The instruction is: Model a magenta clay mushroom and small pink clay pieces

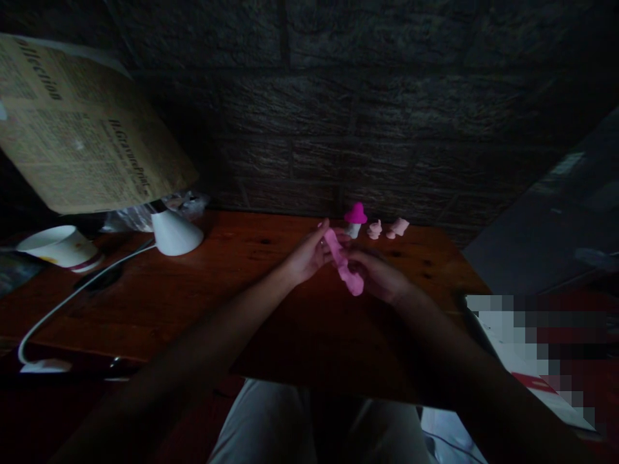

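Above the near middle part of the wooden table (232,248), a soft-looking pink strip (340,258) is held slantwise between two hands, which are kept close to each other with the strip between them. Its upper end is met by the thumb and fingers of the left hand (307,261); whether it is firmly pinched there cannot be told in the dim light. Its middle is gripped by the fingers of the right hand (382,277), and the thicker lower end is left hanging free. The step in hand is judged to be shaping by hand, since the strip looks uneven and lumpy along its length. For any further shaping, light, even pressure is called for, with the heavy lower end supported so that the narrower part is not overstretched or torn. Near the wall, a small figure (356,214) with a magenta top and a whitish base is stood upright. Just beside it, to the right, a small pale pink piece (374,230) and a second pale piece (399,227) are set apart from each other, neither being touched by the hands.
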Available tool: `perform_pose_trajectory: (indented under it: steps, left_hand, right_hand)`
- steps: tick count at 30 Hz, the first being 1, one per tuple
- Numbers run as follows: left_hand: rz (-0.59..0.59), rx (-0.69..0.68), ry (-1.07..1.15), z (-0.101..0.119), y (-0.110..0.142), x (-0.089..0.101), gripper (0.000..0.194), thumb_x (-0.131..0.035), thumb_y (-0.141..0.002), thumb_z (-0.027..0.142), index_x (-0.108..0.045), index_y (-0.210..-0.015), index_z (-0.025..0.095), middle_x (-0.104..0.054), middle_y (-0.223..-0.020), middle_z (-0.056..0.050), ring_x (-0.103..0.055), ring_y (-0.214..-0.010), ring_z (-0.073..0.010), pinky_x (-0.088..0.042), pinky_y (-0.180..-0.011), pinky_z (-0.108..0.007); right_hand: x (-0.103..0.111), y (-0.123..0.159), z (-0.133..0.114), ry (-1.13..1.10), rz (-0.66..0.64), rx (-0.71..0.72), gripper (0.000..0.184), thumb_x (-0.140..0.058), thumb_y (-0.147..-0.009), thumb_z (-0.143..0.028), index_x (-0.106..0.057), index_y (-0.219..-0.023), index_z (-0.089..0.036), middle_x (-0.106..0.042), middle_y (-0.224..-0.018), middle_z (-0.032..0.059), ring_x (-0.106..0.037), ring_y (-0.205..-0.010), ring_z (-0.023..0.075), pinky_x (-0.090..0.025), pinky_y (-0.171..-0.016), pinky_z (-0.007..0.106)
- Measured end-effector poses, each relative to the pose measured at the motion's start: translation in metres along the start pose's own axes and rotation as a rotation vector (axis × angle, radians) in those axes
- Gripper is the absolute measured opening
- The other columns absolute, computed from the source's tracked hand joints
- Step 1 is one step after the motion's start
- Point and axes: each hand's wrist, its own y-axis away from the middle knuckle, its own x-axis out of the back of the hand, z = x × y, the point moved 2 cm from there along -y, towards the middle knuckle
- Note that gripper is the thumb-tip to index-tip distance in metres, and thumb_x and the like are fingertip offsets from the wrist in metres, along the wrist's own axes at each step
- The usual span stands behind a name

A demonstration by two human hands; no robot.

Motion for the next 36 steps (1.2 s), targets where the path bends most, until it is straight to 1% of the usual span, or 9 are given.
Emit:
perform_pose_trajectory:
  steps: [3,5,8,12,16,21,24,30,36]
  left_hand:
    - [-0.024,-0.046,0.043,0.0025,0.0012,0.0005,0.024,-0.068,-0.087,0.039,-0.071,-0.099,0.019,-0.075,-0.102,-0.007,-0.069,-0.087,-0.0159,-0.053,-0.074,-0.027]
    - [-0.019,-0.066,0.04,0.0024,0.0016,0.001,0.02,-0.069,-0.087,0.035,-0.072,-0.098,0.018,-0.074,-0.104,-0.007,-0.069,-0.088,-0.0164,-0.053,-0.073,-0.027]
    - [0.013,-0.067,0.017,0.0022,0.0013,0.0014,0.018,-0.071,-0.085,0.033,-0.072,-0.09,0.016,-0.075,-0.095,-0.006,-0.069,-0.08,-0.0142,-0.052,-0.067,-0.024]
    - [0.071,-0.087,-0.009,0.0044,0.0022,0.001,0.013,-0.072,-0.084,0.028,-0.07,-0.083,0.015,-0.075,-0.083,-0.003,-0.067,-0.07,-0.0105,-0.051,-0.063,-0.021]
    - [0.069,-0.081,-0.004,0.0036,0.0022,0.001,0.015,-0.067,-0.088,0.03,-0.071,-0.087,0.016,-0.075,-0.082,-0.004,-0.067,-0.067,-0.0124,-0.052,-0.061,-0.024]
    - [0.073,-0.083,-0.001,0.0022,-0.0017,0.0032,0.026,-0.062,-0.092,0.039,-0.074,-0.096,0.016,-0.077,-0.095,-0.01,-0.071,-0.083,-0.0176,-0.055,-0.072,-0.028]
    - [0.076,-0.095,-0.021,0.0035,-0.0023,0.0037,0.025,-0.064,-0.091,0.038,-0.073,-0.093,0.015,-0.077,-0.095,-0.01,-0.071,-0.085,-0.0173,-0.054,-0.075,-0.027]
    - [0.081,-0.1,-0.037,0.0048,-0.0011,0.0038,0.022,-0.065,-0.09,0.036,-0.072,-0.09,0.015,-0.077,-0.089,-0.008,-0.071,-0.078,-0.0145,-0.054,-0.072,-0.025]
    - [0.097,-0.097,-0.004,0.0059,-0.0015,0.0051,0.027,-0.065,-0.09,0.04,-0.073,-0.097,0.016,-0.077,-0.096,-0.011,-0.072,-0.086,-0.0188,-0.056,-0.076,-0.029]
  right_hand:
    - [0.0028,0.0007,-0.0034,-0.092,0.053,-0.078,0.02,-0.074,-0.073,-0.029,-0.065,-0.089,-0.019,-0.062,-0.077,0.0011,-0.052,-0.063,0.011,-0.043,-0.056,0.023]
    - [0.003,0.0019,-0.0044,-0.122,0.06,-0.128,0.019,-0.072,-0.076,-0.029,-0.066,-0.091,-0.019,-0.064,-0.077,0.0021,-0.054,-0.064,0.0117,-0.044,-0.057,0.024]
    - [0.0008,0.0032,-0.0045,-0.122,0.016,-0.126,0.019,-0.071,-0.079,-0.029,-0.067,-0.094,-0.02,-0.066,-0.08,0.003,-0.058,-0.069,0.013,-0.047,-0.061,0.025]
    - [-0.0018,0.003,-0.0021,-0.069,-0.056,-0.094,0.026,-0.072,-0.083,-0.039,-0.068,-0.102,-0.022,-0.067,-0.081,0.0021,-0.056,-0.064,0.012,-0.046,-0.058,0.025]
    - [0.0007,0.0015,0.0,-0.029,-0.065,-0.06,0.032,-0.075,-0.081,-0.041,-0.067,-0.106,-0.023,-0.067,-0.083,0.0018,-0.056,-0.061,0.0111,-0.046,-0.054,0.024]
    - [0.0044,0.0011,0.0003,-0.011,-0.053,-0.066,0.031,-0.076,-0.08,-0.038,-0.065,-0.105,-0.023,-0.068,-0.085,0.0029,-0.057,-0.062,0.0119,-0.046,-0.053,0.025]
    - [0.0036,0.0022,0.0,0.001,-0.05,-0.082,0.032,-0.073,-0.083,-0.037,-0.064,-0.109,-0.022,-0.069,-0.085,0.0039,-0.057,-0.062,0.0122,-0.046,-0.053,0.025]
    - [0.0011,0.0033,0.0005,-0.006,-0.039,-0.098,0.027,-0.071,-0.085,-0.034,-0.064,-0.108,-0.02,-0.07,-0.081,0.0033,-0.057,-0.06,0.0111,-0.046,-0.053,0.024]
    - [0.0038,0.0013,0.0023,0.008,-0.075,-0.073,0.028,-0.07,-0.085,-0.038,-0.064,-0.106,-0.021,-0.071,-0.083,0.0033,-0.055,-0.055,0.0105,-0.046,-0.051,0.024]
